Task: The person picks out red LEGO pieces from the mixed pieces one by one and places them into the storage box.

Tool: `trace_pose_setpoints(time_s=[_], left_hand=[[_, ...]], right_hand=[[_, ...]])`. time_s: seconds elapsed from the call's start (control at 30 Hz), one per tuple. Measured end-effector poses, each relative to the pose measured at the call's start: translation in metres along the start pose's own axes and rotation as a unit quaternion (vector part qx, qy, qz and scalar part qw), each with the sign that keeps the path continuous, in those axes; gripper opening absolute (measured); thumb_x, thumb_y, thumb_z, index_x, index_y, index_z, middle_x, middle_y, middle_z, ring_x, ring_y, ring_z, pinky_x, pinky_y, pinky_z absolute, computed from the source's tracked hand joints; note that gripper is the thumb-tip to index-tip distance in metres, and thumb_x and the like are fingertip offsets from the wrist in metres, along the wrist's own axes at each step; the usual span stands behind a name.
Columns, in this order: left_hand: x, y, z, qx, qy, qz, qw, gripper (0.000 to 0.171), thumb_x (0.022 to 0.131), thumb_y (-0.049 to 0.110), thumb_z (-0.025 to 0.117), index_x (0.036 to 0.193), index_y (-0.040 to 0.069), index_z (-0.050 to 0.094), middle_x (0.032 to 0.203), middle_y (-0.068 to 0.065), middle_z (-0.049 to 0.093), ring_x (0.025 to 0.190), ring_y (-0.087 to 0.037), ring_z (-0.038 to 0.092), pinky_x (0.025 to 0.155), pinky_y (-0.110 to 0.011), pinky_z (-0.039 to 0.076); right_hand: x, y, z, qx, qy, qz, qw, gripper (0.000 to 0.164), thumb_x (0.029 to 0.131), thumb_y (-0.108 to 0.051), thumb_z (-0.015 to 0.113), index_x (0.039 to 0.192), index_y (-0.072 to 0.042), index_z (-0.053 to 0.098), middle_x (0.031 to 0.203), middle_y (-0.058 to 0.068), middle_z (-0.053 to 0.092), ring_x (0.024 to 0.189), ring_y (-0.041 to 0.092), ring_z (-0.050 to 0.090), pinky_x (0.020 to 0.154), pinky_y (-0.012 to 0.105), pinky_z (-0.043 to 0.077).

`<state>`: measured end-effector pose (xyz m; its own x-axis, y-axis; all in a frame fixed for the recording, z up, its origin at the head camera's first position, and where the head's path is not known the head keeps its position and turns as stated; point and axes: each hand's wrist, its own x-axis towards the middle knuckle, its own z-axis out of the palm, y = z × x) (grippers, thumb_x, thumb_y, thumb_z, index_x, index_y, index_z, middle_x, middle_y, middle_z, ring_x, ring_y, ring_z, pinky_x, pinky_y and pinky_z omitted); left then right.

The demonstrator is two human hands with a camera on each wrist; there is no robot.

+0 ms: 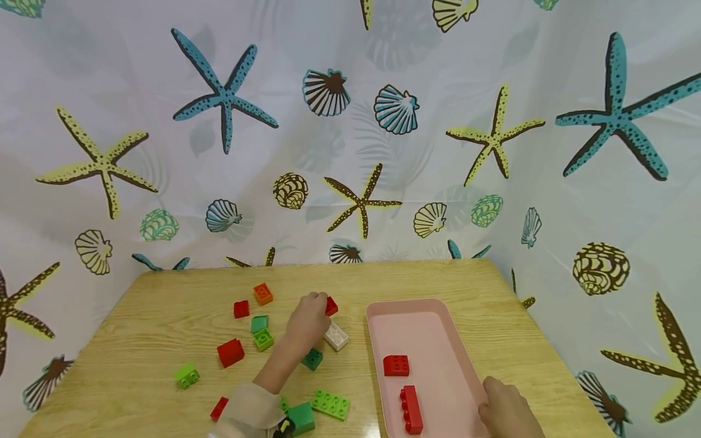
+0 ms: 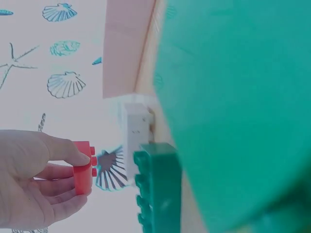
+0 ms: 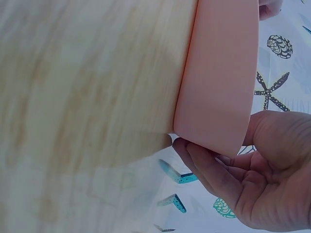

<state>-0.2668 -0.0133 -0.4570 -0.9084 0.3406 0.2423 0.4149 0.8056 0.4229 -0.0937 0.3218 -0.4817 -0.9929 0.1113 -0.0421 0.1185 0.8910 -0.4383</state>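
Red brick, lower centre of the head view, sits pinched in the grip of the left hand; best carry it clear of the white brick, while the right hand, holding the pink tray lower right, braces that edge.

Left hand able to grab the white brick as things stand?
Probably not straight away: the left hand pinches a red brick, so it looks occupied. Otherwise the way seems free: the white brick lies close by, no brick on top.

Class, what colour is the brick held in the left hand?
The brick is red, seen best in the left wrist view.
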Motion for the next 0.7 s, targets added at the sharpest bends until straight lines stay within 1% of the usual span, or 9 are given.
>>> trace_pose_setpoints(time_s=[0.13, 0.23, 0.33, 0.4, 0.47, 0.63, 0.7], left_hand=[[-0.001, 0.011, -0.001, -0.007, 0.005, 0.021, 0.9997, 0.028, 0.082, -0.011, 0.067, 0.11, -0.012, 0.063, 0.102, -0.024, 0.064, 0.092, -0.034, 0.065, 0.072, -0.039, 0.058], [-0.002, 0.018, 0.0, -0.005, 0.012, 0.044, 0.9989, 0.029, 0.081, -0.012, 0.067, 0.11, -0.013, 0.062, 0.101, -0.024, 0.064, 0.089, -0.034, 0.064, 0.071, -0.039, 0.058], [-0.002, 0.026, 0.001, -0.002, 0.011, 0.059, 0.9982, 0.03, 0.081, -0.011, 0.067, 0.111, -0.013, 0.062, 0.101, -0.023, 0.063, 0.089, -0.034, 0.063, 0.071, -0.04, 0.057], [-0.002, 0.03, 0.001, -0.001, 0.003, 0.064, 0.9979, 0.03, 0.082, -0.01, 0.067, 0.111, -0.012, 0.062, 0.103, -0.023, 0.063, 0.089, -0.034, 0.062, 0.071, -0.04, 0.057], [-0.002, 0.036, 0.001, -0.005, -0.012, 0.061, 0.998, 0.03, 0.083, -0.009, 0.067, 0.112, -0.011, 0.061, 0.104, -0.022, 0.063, 0.09, -0.033, 0.061, 0.072, -0.04, 0.057], [-0.001, 0.049, 0.004, -0.003, -0.038, 0.063, 0.9973, 0.028, 0.085, -0.005, 0.068, 0.112, -0.008, 0.062, 0.103, -0.018, 0.062, 0.089, -0.028, 0.06, 0.071, -0.036, 0.056], [-0.001, 0.053, 0.007, 0.0, -0.045, 0.067, 0.9967, 0.027, 0.085, -0.004, 0.069, 0.111, -0.005, 0.063, 0.101, -0.016, 0.063, 0.087, -0.026, 0.059, 0.071, -0.033, 0.055]], right_hand=[[0.0, 0.001, 0.0, 0.0, -0.002, 0.002, 1.0, 0.017, 0.076, 0.003, 0.066, 0.078, -0.003, 0.05, 0.068, 0.006, 0.056, 0.059, 0.023, 0.051, 0.054, 0.041, 0.044], [0.0, 0.002, 0.001, 0.001, -0.002, 0.003, 1.0, 0.017, 0.076, 0.003, 0.066, 0.078, -0.003, 0.049, 0.068, 0.006, 0.056, 0.059, 0.023, 0.05, 0.054, 0.041, 0.044], [0.0, 0.003, 0.002, 0.003, -0.001, 0.002, 1.0, 0.018, 0.076, 0.003, 0.066, 0.077, -0.004, 0.049, 0.068, 0.006, 0.056, 0.059, 0.023, 0.05, 0.054, 0.041, 0.044], [0.0, 0.003, 0.002, 0.003, 0.001, 0.001, 1.0, 0.018, 0.075, 0.003, 0.066, 0.077, -0.004, 0.049, 0.068, 0.005, 0.056, 0.059, 0.023, 0.05, 0.054, 0.041, 0.043], [0.001, 0.003, 0.002, 0.004, 0.001, -0.001, 1.0, 0.018, 0.075, 0.003, 0.065, 0.077, -0.004, 0.048, 0.068, 0.005, 0.055, 0.059, 0.023, 0.049, 0.054, 0.04, 0.043], [0.001, 0.004, 0.003, 0.007, 0.001, -0.001, 1.0, 0.017, 0.075, 0.002, 0.064, 0.077, -0.004, 0.049, 0.068, 0.005, 0.055, 0.059, 0.023, 0.049, 0.054, 0.041, 0.043], [0.001, 0.004, 0.003, 0.008, 0.001, 0.001, 1.0, 0.016, 0.075, 0.003, 0.064, 0.078, -0.004, 0.049, 0.068, 0.005, 0.056, 0.059, 0.023, 0.05, 0.054, 0.041, 0.043]])
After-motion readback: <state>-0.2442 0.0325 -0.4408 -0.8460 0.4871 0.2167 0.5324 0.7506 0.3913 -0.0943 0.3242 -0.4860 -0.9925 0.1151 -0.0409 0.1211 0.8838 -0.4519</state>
